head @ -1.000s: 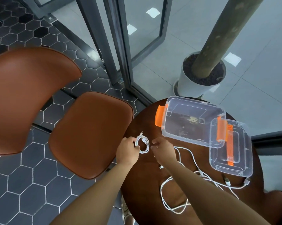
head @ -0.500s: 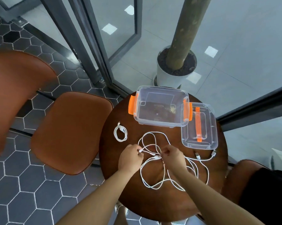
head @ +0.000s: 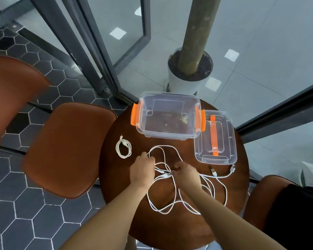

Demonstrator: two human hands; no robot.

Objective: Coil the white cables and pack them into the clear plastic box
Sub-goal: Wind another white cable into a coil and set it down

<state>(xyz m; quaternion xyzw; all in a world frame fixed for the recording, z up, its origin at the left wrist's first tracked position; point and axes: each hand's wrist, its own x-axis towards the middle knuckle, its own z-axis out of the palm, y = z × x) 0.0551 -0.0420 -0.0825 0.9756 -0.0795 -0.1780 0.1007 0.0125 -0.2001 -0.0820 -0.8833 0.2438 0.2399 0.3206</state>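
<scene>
Separating one lead from the loose cables [head: 165, 146] comes first, so don't start winding yet. Your left hand [head: 142, 171] has its fingers [head: 149, 159] curled round a strand, and your right hand [head: 185, 175] pinches at the plug ends [head: 165, 175] lying between the two sets of fingers. Both hands are closed on cable, neither is released. Keep the right pinch on a single plug and let the left fingers slide along that same lead, lifting it clear of the loops that cross below and to the right of your fingers. Pulling hard would probably tighten the tangle, so draw slowly. Once it runs free, wind even loops the same size as those in the coiled cable [head: 124, 156].

That coil lies on the surface [head: 170, 231] just beyond and left of your left fingers. The clear plastic box [head: 163, 135] stands open further ahead of both hands, apparently with no cable in it, and its lid [head: 227, 141] is ahead of the right fingers.

A second ago both hands held that coil. Now it is set down and your fingers have dropped onto the tangle.
</scene>
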